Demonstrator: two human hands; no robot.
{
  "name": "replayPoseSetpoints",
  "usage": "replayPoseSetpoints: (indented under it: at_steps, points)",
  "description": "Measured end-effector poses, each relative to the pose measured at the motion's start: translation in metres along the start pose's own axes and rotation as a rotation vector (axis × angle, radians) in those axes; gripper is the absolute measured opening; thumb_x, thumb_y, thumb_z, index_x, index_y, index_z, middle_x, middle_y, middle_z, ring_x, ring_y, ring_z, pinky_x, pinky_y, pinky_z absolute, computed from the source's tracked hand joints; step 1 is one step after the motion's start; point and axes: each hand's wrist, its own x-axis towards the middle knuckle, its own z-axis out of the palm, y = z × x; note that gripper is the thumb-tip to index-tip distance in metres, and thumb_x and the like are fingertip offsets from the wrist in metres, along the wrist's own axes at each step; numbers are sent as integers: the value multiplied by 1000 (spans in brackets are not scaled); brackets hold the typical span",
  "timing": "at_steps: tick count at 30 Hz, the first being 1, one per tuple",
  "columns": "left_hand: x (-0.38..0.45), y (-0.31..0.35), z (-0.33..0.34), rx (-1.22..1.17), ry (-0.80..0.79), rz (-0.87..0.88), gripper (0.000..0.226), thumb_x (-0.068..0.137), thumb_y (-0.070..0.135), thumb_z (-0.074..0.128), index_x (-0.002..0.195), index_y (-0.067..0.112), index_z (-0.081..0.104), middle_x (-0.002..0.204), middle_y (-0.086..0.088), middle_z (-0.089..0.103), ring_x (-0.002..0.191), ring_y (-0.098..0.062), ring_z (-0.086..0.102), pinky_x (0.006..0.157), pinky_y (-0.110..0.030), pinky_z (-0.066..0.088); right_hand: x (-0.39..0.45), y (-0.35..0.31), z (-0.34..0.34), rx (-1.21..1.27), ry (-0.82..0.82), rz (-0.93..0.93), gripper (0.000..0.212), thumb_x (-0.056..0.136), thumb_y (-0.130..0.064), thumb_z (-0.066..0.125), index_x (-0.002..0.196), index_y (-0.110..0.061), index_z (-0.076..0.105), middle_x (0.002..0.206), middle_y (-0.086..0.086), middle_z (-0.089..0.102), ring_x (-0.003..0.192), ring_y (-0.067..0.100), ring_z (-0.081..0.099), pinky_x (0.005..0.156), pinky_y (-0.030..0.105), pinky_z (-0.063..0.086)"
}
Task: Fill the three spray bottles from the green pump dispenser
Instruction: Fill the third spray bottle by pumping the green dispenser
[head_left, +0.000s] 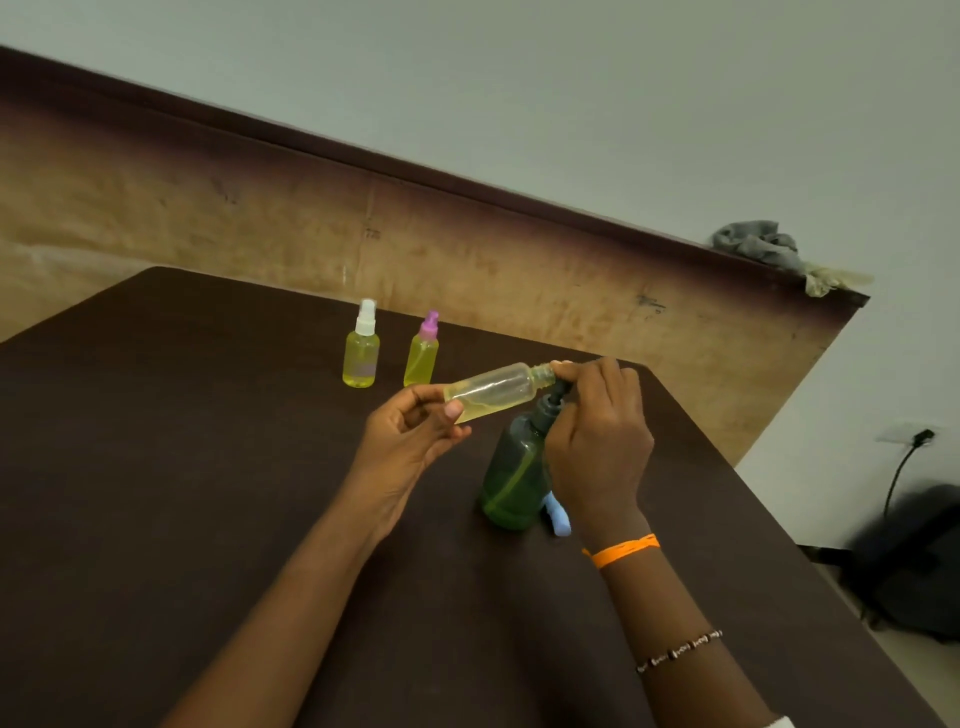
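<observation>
On the dark table (208, 493) stands the green pump dispenser (514, 478). My left hand (410, 441) grips the base of an uncapped clear spray bottle (493, 389), held nearly on its side with some yellow liquid in it. Its open neck sits at the dispenser's dark nozzle. My right hand (597, 441) is curled over the pump head, fingertips at the bottle's neck. Farther back stand two capped bottles full of yellow liquid: one with a white sprayer (361, 348), one with a pink sprayer (422, 351). A blue sprayer cap (558, 517) lies beside the dispenser's base.
A wooden board (467, 249) rises behind the table, with a grey rag (758, 247) on its top edge. The table's right edge drops off to a floor with a dark bag (914, 561) and a wall socket with a cable (906, 436).
</observation>
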Motion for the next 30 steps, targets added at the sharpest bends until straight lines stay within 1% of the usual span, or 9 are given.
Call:
replayPoseSetpoints:
  at_steps: [4,8,10,13,16,19,21,25,30]
  points:
    - [0,-1,1,6,-8,3,26,67,16,65,91,8,61,74,1,66,58,-5,62,83,-31,56,7,1,-8,14,-36,11,32,77,-10,36,88,-11,67,82,-1,62,84,15,43,55,22,36]
    - [2,-2,0,5,-12,9,28,68,18,65,93,7,60,72,3,67,57,-5,62,83,-31,56,-15,-3,7,67,75,80,37,79,6,42,103,-6,68,96,4,66,85,15,47,64,16,38]
    - [2,-2,0,-2,-1,4,23,72,15,64,93,8,60,72,4,67,57,-5,62,83,-31,56,-21,-4,12,77,94,101,37,81,7,42,105,-4,67,100,6,67,86,14,50,67,15,40]
    - [0,0,1,-13,19,-8,11,81,7,60,91,8,59,78,-1,66,58,-5,63,84,-32,55,-16,-8,8,46,67,106,39,80,2,37,103,-5,68,96,5,67,82,13,47,58,20,41]
    - [-3,2,3,22,-2,-2,9,83,5,59,91,8,60,82,-4,63,59,-4,63,83,-31,55,-3,-7,-3,-23,22,62,36,78,-3,38,95,-9,69,86,1,65,82,14,43,51,24,40]
    - [-3,3,2,42,-12,9,10,82,5,59,92,9,60,85,-5,64,60,-5,63,83,-30,56,5,-9,-8,-23,-11,78,36,77,-11,35,91,-12,68,84,-1,64,87,13,41,53,16,33]
    - [-1,3,1,34,-10,7,12,81,6,60,93,9,60,85,-5,65,61,-5,63,83,-30,56,-3,-12,-4,12,2,119,40,78,-9,34,99,-11,68,92,0,64,89,13,42,55,12,32]
    - [1,1,-1,26,-15,19,19,73,13,63,92,9,60,80,-2,64,59,-4,63,85,-31,55,-22,-12,10,14,60,131,41,81,0,37,110,-5,65,105,6,65,91,16,48,64,23,45]
    - [0,1,-1,13,-16,-5,20,74,13,64,93,7,60,85,-6,64,61,-5,64,82,-29,56,-5,-8,0,-44,28,33,35,80,-4,38,95,-4,69,88,6,66,88,17,46,61,30,49]
